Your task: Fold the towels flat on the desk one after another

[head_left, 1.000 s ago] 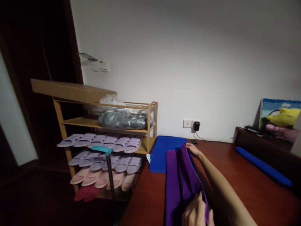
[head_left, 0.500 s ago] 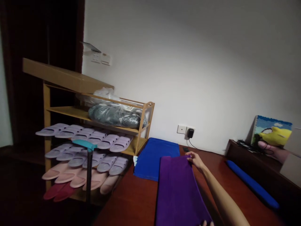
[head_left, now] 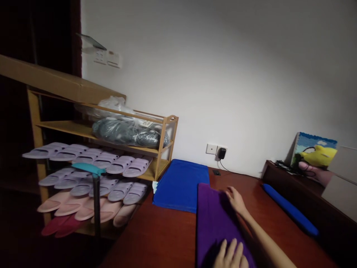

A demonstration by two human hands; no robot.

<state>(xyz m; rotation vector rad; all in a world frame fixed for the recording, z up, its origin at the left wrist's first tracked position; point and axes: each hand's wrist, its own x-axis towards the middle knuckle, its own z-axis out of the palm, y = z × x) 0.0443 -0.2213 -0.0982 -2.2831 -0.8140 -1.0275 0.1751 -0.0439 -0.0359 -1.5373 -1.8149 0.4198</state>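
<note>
A folded purple cloth (head_left: 213, 214) lies lengthwise on the reddish-brown wooden table. My left hand (head_left: 231, 255) rests flat on its near part, fingers spread; the palm runs out of the bottom of the view. At the cloth's far right corner is my right hand (head_left: 235, 200), fingers loosely bent and apart; whether they touch the fabric I cannot tell. A folded blue cloth (head_left: 181, 186) with a small white tag lies flat at the far left, its right edge beside the purple one.
A wooden rack (head_left: 164, 145) holding several slippers (head_left: 136, 167) and bagged grey items stands left, a cardboard box (head_left: 64, 83) on top. A teal-topped handle (head_left: 89, 168) rises before it. A long blue roll (head_left: 290, 208) lies right, and a black plug (head_left: 222, 153) sits in the wall socket.
My left hand has come further into view onto the purple cloth. My right hand has loosened its pinch on the far corner, and the cloth lies flatter. The view has shifted slightly right.
</note>
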